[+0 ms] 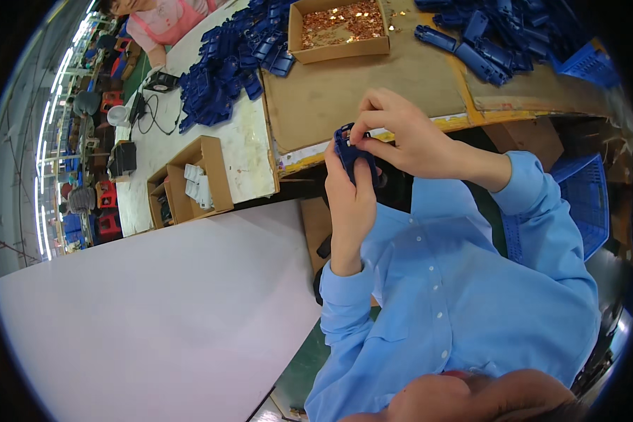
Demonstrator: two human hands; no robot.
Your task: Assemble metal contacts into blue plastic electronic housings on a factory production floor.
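A dark blue plastic housing (344, 153) is held upright in my left hand (349, 204), the thumb lying along its face and the fingers behind it. My right hand (406, 135) pinches at the upper end of the housing, thumb and forefinger close together. Whatever sits between those fingertips is too small to make out. Both hands are just off the near edge of the workbench (373, 95). Beyond them stands a cardboard box (340, 54) with many small copper-coloured metal pieces (341, 24) in it.
Heaps of similar blue housings (221, 77) lie at the far left and far right. A cardboard box (221, 172) with white parts stands on the left table. Blue plastic baskets (591, 204) are at the right. A white board (155, 302) fills the lower left. Another person (165, 24) sits across the table.
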